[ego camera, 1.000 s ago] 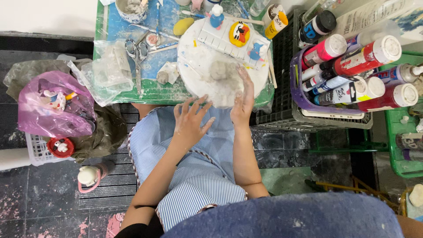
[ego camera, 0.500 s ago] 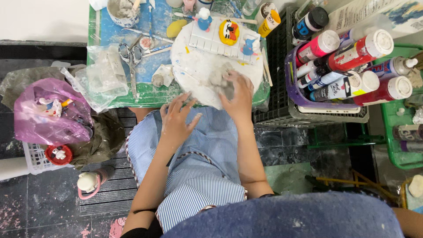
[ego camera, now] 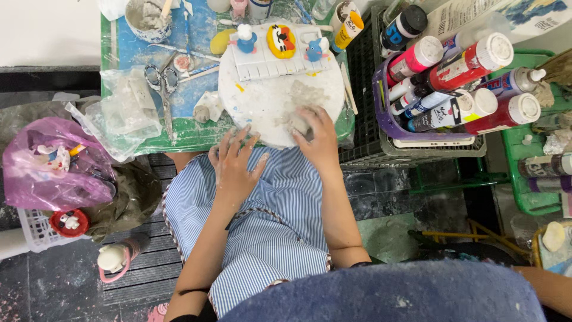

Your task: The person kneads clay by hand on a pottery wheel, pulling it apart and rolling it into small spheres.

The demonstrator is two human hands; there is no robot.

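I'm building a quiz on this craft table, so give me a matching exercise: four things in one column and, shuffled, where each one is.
Things:
1. scissors
2. lump of clay
3. paint bottles
4. pink plastic bag

Places:
a. under the right hand on the round white board
b. in the purple basket to the right of the table
c. on the floor side, left of the striped apron
d. lying on the green table, left of the board

Pairs: 1-d, 2-a, 3-b, 4-c
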